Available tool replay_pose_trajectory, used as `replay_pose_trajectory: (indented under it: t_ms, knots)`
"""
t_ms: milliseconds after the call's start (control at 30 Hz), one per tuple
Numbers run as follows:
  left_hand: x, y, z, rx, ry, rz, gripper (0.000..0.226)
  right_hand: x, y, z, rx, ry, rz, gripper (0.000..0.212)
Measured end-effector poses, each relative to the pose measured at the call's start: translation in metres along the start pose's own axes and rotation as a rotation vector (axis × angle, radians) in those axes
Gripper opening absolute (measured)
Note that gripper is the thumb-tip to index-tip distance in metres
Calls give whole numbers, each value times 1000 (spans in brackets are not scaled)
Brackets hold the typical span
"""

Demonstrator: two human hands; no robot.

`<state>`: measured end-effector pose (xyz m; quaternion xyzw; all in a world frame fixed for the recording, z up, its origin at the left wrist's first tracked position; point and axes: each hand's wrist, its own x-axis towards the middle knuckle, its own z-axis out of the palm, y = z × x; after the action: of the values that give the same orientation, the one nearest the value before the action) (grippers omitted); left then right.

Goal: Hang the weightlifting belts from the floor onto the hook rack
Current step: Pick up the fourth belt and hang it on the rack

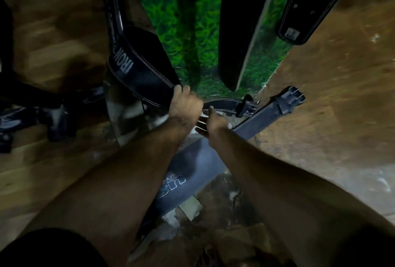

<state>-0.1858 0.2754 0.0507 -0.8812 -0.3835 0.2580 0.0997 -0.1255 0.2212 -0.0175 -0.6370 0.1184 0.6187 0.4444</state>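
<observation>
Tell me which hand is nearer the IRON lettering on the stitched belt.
Left. The left hand grips the stitched belt just past the lettering; the right hand is farther along, by the strap end.

This is a gym, dimly lit. Black leather lifting belts (141, 68) lie on a wood-plank floor (333, 87), more belts (239, 27) hang against a green turf-like wall (171, 21), and a black metal equipment frame (112, 6) stands at the left.
</observation>
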Motion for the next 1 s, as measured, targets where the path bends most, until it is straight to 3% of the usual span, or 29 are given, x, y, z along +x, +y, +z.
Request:
replay_pose_trajectory:
  t_ms: [100, 367, 533, 767, 1000]
  knots:
    - [-13, -3, -11, -5, -9, -22, 20, -11, 3, -1, 73, -25, 40, 42]
    - [-84, -28, -72, -179, 145, 54, 18, -99, 15, -5, 292, -39, 90, 66]
    - [-128, -52, -133, -371, 186, 40, 29, -178, 2, -8, 451, 35, 41, 55]
    - [-187, -85, -236, -534, 250, 50, 29, -299, -50, -7, 528, -16, 8, 48]
    - [-247, -127, -365, -595, 324, 8, 33, -430, -116, -1, 604, -175, -29, 36]
